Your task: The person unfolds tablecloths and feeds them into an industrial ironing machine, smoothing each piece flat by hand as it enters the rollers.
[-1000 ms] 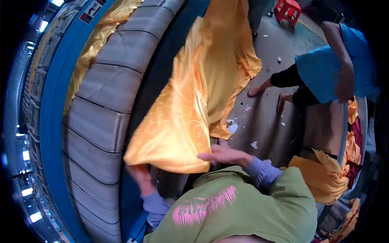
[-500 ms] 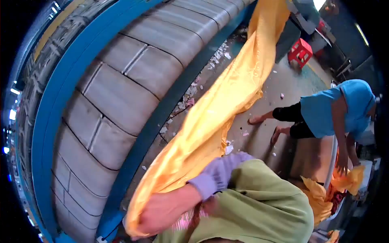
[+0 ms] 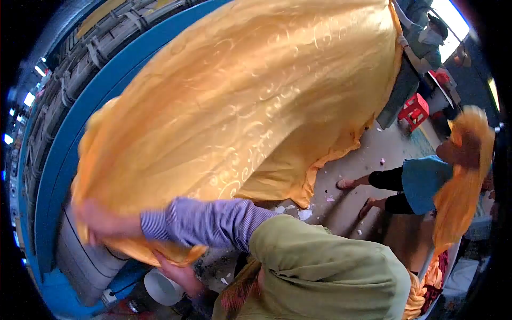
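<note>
A wide orange cloth (image 3: 250, 101) with pale scroll patterns spreads from upper right to lower left, billowing. My right hand (image 3: 106, 220), at the end of a striped purple sleeve, reaches far left and grips the cloth's near edge; it is smeared by motion. Lower down, my left hand (image 3: 178, 274) is at the cloth's lower edge, fingers closed on it and partly hidden by the fabric. At the far upper right, another person's hands (image 3: 401, 41) hold the opposite end of the cloth.
A blue-framed machine (image 3: 45, 213) with a grey padded surface runs along the left. A white bucket (image 3: 162, 287) stands below my left hand. On the right, a co-worker in a blue shirt (image 3: 424, 184) lifts orange fabric (image 3: 453, 213) beside a tub. A red stool (image 3: 413, 112) stands behind; scraps litter the floor.
The cloth has gone from a narrow twisted strip to a wide spread sheet. My right hand has swung left and up; my left hand now shows. The co-worker has raised orange fabric.
</note>
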Demonstrator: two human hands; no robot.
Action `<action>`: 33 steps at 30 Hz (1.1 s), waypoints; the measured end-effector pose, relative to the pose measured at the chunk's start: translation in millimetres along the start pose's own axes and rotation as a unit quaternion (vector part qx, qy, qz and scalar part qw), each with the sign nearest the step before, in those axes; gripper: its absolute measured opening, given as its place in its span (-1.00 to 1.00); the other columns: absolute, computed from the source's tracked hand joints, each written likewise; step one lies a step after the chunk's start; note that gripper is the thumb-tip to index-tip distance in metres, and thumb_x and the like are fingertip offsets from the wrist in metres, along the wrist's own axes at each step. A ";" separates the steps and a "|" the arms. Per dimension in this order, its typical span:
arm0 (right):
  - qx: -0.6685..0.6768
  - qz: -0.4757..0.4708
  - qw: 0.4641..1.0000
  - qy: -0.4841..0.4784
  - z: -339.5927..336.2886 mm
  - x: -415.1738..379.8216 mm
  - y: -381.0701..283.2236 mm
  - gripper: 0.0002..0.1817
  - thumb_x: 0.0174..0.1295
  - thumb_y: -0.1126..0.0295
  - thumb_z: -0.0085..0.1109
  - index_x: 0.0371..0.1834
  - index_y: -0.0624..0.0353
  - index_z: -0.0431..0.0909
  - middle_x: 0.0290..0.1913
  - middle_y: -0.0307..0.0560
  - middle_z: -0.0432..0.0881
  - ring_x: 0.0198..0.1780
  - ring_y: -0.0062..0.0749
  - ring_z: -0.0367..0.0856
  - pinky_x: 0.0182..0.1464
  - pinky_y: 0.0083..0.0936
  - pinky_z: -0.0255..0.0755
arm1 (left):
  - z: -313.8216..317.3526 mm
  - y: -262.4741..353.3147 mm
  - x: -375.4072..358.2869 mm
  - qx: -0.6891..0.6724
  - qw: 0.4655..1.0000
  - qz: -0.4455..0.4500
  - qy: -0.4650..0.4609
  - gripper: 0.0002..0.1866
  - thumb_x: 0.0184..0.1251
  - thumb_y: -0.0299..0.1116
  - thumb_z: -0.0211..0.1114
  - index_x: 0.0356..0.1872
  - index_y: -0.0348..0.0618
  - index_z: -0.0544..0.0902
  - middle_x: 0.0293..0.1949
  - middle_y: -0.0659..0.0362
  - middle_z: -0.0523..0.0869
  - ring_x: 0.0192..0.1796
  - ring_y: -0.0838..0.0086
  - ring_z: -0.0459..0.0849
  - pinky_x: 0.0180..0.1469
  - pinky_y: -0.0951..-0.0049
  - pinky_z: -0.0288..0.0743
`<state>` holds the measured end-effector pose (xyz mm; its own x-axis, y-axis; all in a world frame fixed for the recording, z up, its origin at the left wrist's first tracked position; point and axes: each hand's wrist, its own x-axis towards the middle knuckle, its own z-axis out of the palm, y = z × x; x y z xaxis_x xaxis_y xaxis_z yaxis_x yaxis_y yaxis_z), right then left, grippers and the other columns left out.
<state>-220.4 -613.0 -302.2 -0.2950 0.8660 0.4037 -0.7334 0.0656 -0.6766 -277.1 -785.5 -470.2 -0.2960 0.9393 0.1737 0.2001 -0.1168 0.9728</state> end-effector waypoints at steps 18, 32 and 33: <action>-0.854 -0.021 0.507 0.112 -218.9 -127.6 -93.6 -0.13 0.13 -0.38 -0.19 0.40 -0.03 0.17 0.43 0.05 0.10 0.47 -0.01 -0.07 0.43 0.04 -0.26 | 69.0 -75.2 75.0 -0.116 0.918 -0.208 -0.317 -0.53 0.18 -0.49 0.32 0.13 -0.32 0.44 0.04 0.16 0.55 0.05 0.52 0.51 0.12 0.45 0.40; -0.811 -0.108 0.536 0.210 -209.3 -140.6 -143.8 -0.28 0.16 -0.06 0.09 0.32 0.10 0.23 0.35 0.18 0.17 0.42 0.14 0.02 0.38 0.08 -0.11 | 29.1 -86.9 75.3 0.040 0.977 -0.206 -0.035 -0.41 0.24 -0.21 0.26 0.22 -0.36 0.38 0.16 -0.01 0.48 0.10 0.26 0.47 0.17 0.28 0.34; -0.805 -0.076 0.540 0.234 -203.1 -174.6 -157.3 -0.28 0.17 -0.05 0.09 0.33 0.08 0.22 0.36 0.18 0.15 0.43 0.14 0.00 0.39 0.06 -0.13 | 14.7 -66.1 74.8 -0.014 0.975 -0.221 0.009 -0.41 0.23 -0.21 0.27 0.21 -0.37 0.39 0.16 -0.02 0.48 0.10 0.28 0.47 0.17 0.29 0.34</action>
<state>70.9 -673.9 -391.4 0.1561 0.7960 0.5848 0.8666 0.1737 -0.4678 -298.8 -702.8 -523.8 -0.3648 0.8935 -0.2618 0.0229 0.2897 0.9568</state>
